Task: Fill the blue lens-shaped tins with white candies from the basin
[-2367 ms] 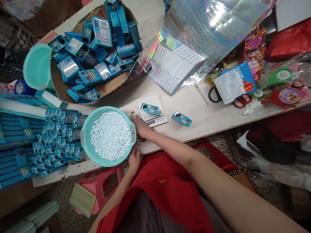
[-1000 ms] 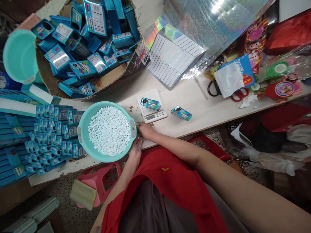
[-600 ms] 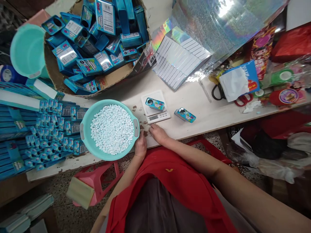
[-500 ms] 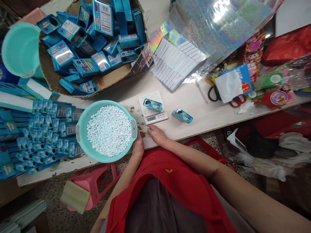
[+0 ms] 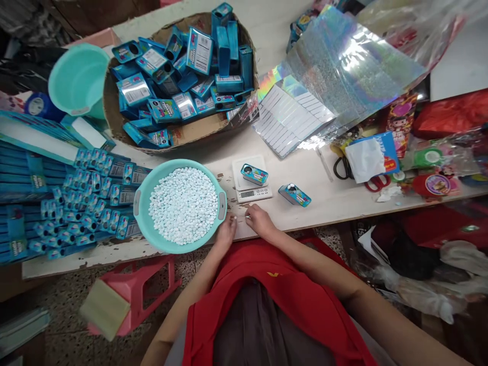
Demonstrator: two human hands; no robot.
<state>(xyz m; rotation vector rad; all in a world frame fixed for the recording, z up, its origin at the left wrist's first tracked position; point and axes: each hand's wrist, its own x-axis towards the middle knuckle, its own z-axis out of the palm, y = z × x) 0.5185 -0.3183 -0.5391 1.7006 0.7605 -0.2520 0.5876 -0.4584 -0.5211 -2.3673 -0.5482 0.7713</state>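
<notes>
My left hand [image 5: 227, 230] is at the table's front edge, just right of a turquoise basin [image 5: 138, 226] filled with small white candies [image 5: 183, 206]. Its fingers are drawn together, with a tiny pale speck at the tips. Facing it, my right hand [image 5: 261, 222] has curled fingers and a small whitish bit at the fingertips, too small to name. Above my right hand is a white digital scale [image 5: 253, 194] bearing a blue candy box [image 5: 254, 174] with a round dark hole. Another blue box [image 5: 295, 195], white showing in its hole, lies farther right.
Blue boxes stand in rows [image 5: 91, 203] at left. A cardboard carton [image 5: 198, 133] of similar boxes is behind the basin, beside an empty turquoise tub [image 5: 78, 79]. Label sheets [image 5: 292, 114], scissors [image 5: 343, 168] and packets lie right. A pink stool [image 5: 141, 290] stands below.
The view has shifted, so the table things appear farther right. My left hand has come out from beside the basin's handle toward my right hand; the fingertips now face each other.
</notes>
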